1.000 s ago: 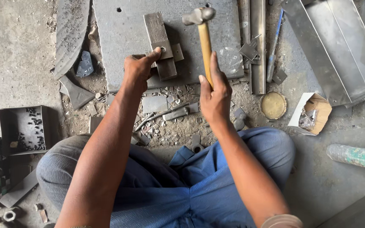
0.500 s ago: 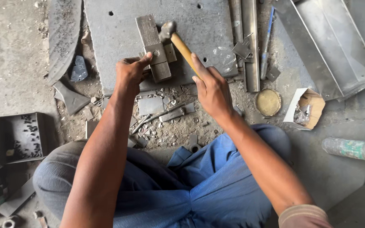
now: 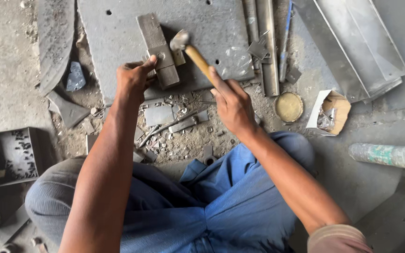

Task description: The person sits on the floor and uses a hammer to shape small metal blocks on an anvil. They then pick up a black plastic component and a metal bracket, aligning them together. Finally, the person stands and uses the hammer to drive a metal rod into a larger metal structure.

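My right hand [image 3: 233, 105] grips the wooden handle of a hammer [image 3: 191, 49]. Its steel head is low, just right of a thick grey metal bar [image 3: 158, 49] that lies on a big flat steel plate [image 3: 118, 42]. My left hand [image 3: 136, 77] pinches a small metal piece against the near end of that bar, fingertips right beside the hammer head. I sit cross-legged on the floor in blue clothing, knees below both arms.
Metal scraps and offcuts [image 3: 169, 122] litter the dirt in front of my legs. Long steel strips [image 3: 268, 47] and folded sheet metal [image 3: 352, 47] lie to the right, with a round yellow lid [image 3: 288, 107], an open cardboard box [image 3: 330, 112] and a plastic bottle [image 3: 387, 155]. A dark metal tray [image 3: 12, 154] stands at left.
The hammer swung down from a raised, upright position to the metal bar, and now sits just above it. My left hand stayed on the piece.
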